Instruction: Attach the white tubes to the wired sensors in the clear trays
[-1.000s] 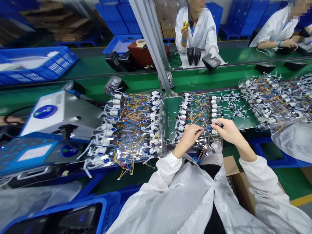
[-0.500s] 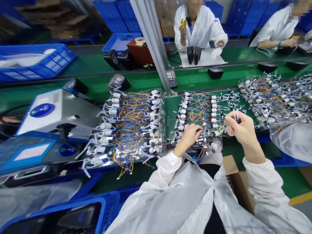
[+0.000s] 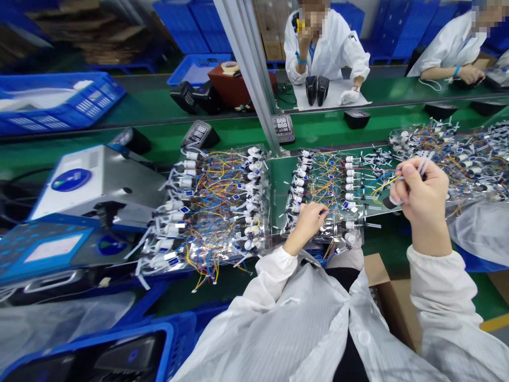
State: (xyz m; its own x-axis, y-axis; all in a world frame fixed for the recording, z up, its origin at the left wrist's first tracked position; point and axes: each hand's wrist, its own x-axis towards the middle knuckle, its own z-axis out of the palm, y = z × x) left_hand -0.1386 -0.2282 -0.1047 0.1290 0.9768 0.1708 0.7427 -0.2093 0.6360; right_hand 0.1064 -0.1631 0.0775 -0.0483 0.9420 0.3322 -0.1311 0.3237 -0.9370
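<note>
My right hand (image 3: 423, 185) is closed around a small air pump (image 3: 393, 201) with a dark end, raised off the bench at the right. Yellow, blue and red wires (image 3: 384, 183) run from it towards the middle rows, and pale tubing sticks up above the fingers. My left hand (image 3: 310, 223) is pinched over the lower part of the middle rows; what its fingertips hold is hidden. Around it, white pumps (image 3: 349, 180) with tangled wires lie in two columns on clear plastic. Cut white tubing or ties (image 3: 376, 156) are scattered beyond.
On the left lies another wired batch (image 3: 222, 212), beside a silver machine (image 3: 91, 180). More wired parts (image 3: 465, 159) are heaped at right. Monitors with displays (image 3: 284, 128) rest on the green conveyor behind a metal post (image 3: 250, 69). Two co-workers (image 3: 334, 42) sit opposite.
My right hand has moved right and slightly up with the pump, drawing its wires out. My left hand has hardly moved. Monitors have shifted right; the co-worker opposite has raised a hand.
</note>
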